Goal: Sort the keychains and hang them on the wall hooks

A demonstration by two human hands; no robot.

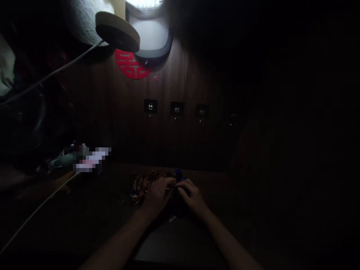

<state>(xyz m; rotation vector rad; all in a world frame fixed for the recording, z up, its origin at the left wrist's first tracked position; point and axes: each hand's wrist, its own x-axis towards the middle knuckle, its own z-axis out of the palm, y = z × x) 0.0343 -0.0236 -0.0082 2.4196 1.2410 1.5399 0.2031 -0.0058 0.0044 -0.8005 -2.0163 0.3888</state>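
Though dimness blurs the head view, left hand (158, 193) and right hand (192, 195) meet over the tabletop (165, 242), fingertips curled close together; whether they pinch anything cannot be told. A multicoloured bundle (137, 186) lies just beside the left hand, with a dark blue item (178, 173) beyond the fingertips.

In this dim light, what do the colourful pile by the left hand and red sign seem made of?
Colourful pile: possibly plastic or cord, glossy by its glints; too dark to settle.
Red sign: probably paper or felt, matte by its even colour.
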